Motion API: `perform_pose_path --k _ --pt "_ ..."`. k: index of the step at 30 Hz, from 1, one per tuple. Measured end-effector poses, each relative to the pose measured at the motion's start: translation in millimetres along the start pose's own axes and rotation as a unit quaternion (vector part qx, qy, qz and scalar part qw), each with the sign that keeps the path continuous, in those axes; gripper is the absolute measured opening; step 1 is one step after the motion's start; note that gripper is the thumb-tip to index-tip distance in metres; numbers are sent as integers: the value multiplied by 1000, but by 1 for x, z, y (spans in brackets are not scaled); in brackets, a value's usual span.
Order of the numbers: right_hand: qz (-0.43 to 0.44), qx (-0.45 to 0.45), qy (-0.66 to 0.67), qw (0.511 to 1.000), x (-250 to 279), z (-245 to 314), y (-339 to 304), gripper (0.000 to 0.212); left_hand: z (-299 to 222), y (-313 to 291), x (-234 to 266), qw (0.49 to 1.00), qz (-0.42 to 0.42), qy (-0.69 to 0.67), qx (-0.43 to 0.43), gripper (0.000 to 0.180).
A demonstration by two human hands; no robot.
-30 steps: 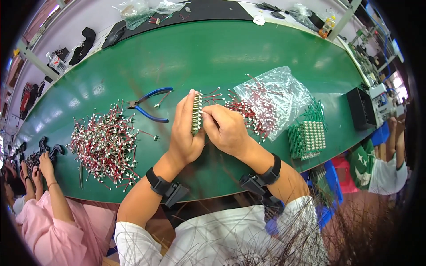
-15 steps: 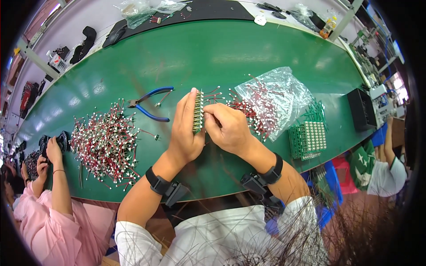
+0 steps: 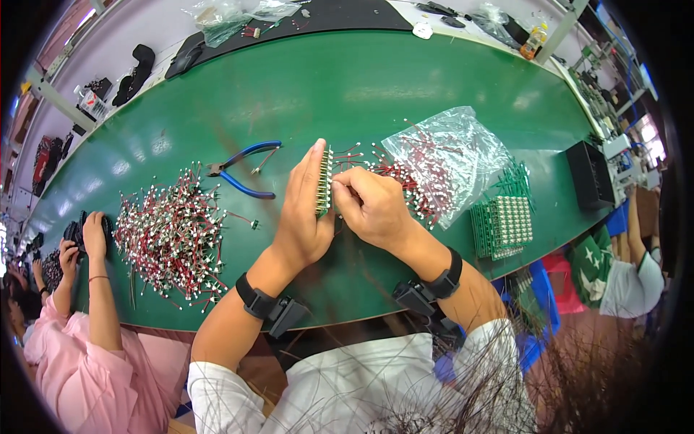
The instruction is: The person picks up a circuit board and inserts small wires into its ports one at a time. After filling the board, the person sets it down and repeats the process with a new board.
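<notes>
Upright between my hands is a narrow green circuit board panel, seen nearly edge-on with a row of small pale metal parts along it. My left hand grips it from the left, fingers stretched along its side. My right hand is curled, thumb and forefinger pinched close against the panel's right side; whatever sits in that pinch is hidden. Beyond the right hand, red wires with white connectors lie partly under a clear plastic bag. A large pile of small wired boards is left of my hands.
Blue-handled cutting pliers lie beyond the left pile. At right are a stack of green board panels, green strips and a black box. A co-worker's hands handle black parts at far left on the green table.
My hands stay almost in place around the panel, with only a slight shift. At far left, the co-worker's hands have moved a little farther up the table.
</notes>
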State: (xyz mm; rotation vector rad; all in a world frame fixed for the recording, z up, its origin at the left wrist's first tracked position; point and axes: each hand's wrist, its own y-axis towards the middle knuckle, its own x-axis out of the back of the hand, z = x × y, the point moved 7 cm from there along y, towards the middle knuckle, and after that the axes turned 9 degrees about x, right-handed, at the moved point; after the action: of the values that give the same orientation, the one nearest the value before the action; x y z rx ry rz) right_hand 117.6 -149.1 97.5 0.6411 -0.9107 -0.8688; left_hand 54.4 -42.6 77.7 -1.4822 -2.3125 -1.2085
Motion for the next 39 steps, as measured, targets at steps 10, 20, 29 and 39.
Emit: perform_pose_path --k 10,20,29,39 --pt "-7 4 1 1000 -3 -5 -4 2 0 0 -2 1000 5 1 -2 81" --pt "-5 5 -9 1000 -3 -4 -5 4 -2 0 -2 1000 14 -8 -5 84" --pt "-13 -16 -13 1000 -1 -6 2 3 3 5 -4 1000 -19 -3 -13 79" --pt "47 -147 -3 988 10 -10 -6 14 23 -5 13 985 -111 -83 103 81"
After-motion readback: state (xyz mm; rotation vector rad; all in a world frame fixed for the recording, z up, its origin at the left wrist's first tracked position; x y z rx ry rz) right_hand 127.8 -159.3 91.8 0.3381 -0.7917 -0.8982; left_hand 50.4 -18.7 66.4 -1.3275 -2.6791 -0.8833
